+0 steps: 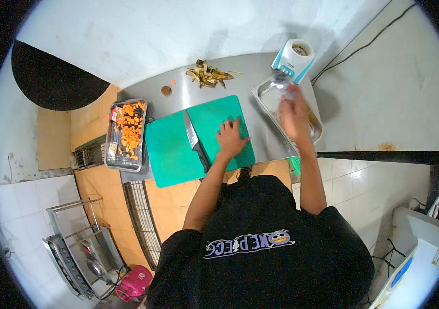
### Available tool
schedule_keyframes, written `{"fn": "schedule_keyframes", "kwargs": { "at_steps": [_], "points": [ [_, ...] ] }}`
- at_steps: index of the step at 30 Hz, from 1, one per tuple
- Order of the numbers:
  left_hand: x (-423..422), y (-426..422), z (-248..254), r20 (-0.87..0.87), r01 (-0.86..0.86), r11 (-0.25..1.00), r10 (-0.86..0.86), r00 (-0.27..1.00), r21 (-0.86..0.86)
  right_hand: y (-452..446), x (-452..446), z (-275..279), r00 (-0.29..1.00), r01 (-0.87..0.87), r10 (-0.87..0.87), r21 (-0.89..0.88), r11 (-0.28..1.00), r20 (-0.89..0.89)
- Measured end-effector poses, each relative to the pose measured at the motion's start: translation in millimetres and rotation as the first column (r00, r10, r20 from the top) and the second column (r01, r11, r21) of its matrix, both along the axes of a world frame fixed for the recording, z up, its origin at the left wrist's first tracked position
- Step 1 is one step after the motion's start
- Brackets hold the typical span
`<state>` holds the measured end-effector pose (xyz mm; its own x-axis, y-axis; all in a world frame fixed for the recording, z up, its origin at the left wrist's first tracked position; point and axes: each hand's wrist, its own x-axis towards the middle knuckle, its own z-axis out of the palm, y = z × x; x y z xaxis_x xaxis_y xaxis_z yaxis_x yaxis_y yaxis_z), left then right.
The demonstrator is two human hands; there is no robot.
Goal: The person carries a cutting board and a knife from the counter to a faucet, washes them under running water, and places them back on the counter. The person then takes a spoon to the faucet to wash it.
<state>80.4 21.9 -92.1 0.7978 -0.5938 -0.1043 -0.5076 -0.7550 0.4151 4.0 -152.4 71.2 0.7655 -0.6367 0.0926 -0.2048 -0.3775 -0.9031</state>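
Observation:
My left hand [232, 138] rests on the right part of a green cutting board [170, 149], with its fingers spread. To its left, a knife [194, 140] with a black handle lies on the board. Over a metal tray [314, 135] at the right is my right hand [295, 117], smeared by motion. A blurred, see-through shape shows near its fingertips, and I cannot make out whether the hand holds it. Just behind the tray stands a white and blue blender base [294, 61].
A clear tray [108, 154] of cut orange pieces, probably carrots, sits at the table's left end. Dark yellow-brown peels [209, 76] lie near the wall, beside a small brown round thing [166, 90]. Lower left are a metal stove [67, 262] and a pink gas cylinder [135, 283].

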Motion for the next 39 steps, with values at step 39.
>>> {"fn": "schedule_keyframes", "kwargs": {
  "at_steps": [39],
  "points": [
    [-16.7, 220.2, 56.4, -0.830, -0.609, 0.592, -0.207, 0.519, -0.528, 238.3, 65.0, -83.6, 0.784, -0.433, 0.594, 0.845, 0.314, 0.181]
  ]
}}
